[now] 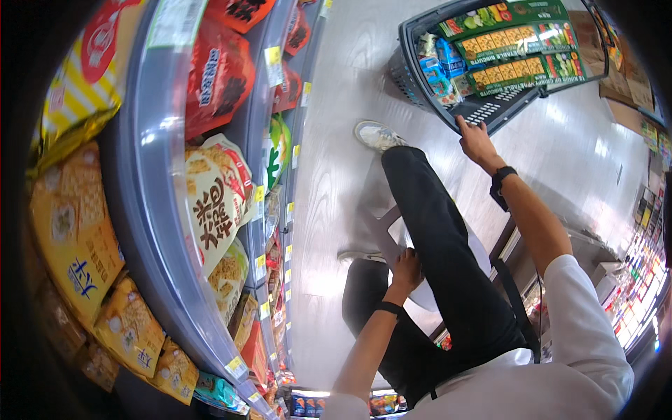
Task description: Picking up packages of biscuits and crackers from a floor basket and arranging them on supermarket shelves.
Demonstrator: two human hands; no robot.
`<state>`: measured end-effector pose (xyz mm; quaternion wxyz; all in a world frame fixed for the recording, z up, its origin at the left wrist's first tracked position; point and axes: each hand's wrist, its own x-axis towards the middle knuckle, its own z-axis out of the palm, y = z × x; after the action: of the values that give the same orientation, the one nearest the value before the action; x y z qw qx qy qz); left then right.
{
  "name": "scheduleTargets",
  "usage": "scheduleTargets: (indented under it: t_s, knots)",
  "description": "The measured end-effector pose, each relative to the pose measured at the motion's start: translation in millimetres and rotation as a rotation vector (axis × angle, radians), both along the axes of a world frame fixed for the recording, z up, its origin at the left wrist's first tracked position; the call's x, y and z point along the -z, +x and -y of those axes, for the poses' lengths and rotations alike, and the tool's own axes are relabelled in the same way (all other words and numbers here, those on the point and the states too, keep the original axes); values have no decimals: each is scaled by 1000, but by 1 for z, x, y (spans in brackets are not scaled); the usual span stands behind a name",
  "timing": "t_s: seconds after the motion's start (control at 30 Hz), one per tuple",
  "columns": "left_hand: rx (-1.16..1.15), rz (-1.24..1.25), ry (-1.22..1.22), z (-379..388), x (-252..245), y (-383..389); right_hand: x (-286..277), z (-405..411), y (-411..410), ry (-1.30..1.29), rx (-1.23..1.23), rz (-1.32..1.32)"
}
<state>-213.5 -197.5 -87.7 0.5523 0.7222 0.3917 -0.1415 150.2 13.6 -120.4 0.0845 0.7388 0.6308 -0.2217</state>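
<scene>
My right hand (476, 140) holds the near rim of a dark plastic shopping basket (415, 79), its fingers over the edge. In the basket lie several green boxes of vegetable biscuits (509, 42) and small blue snack packs (450, 58). Between my knees, my left hand (407, 270) is closed on the edge of a light grey stool (386, 236); its fingers are partly hidden by my thigh. Both of my legs are bent, in black trousers, and a pale shoe (377, 135) rests on the floor.
Curved store shelves (157, 136) run along the left, with red bags (218, 79), a white bag of rice crackers (218, 194) and yellow cracker packs (79, 226). Price tags line their edges. Pale glossy floor (325, 220) lies between shelves and legs. Cardboard boxes (630, 84) stand at the upper right.
</scene>
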Motion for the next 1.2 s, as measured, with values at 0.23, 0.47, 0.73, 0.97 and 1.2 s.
scheduleTargets:
  t_s: [0.23, 0.47, 0.73, 0.97, 1.2]
  knots:
    - [120, -109, -105, 18, -24, -53, -1, 22, -46, -54, 47, 6]
    - [189, -61, -81, 70, -35, -123, -23, 32, -98, 35, 162, 13]
    - [388, -99, -77, 104, -38, -186, -36, 70, -135, 166, 91, 89]
    - [484, -111, -54, 117, -65, -187, -50, 103, -187, 331, 143, 73]
    - [398, -4, -38, 128, -57, -216, -66, 143, -229, 114, -2, -236]
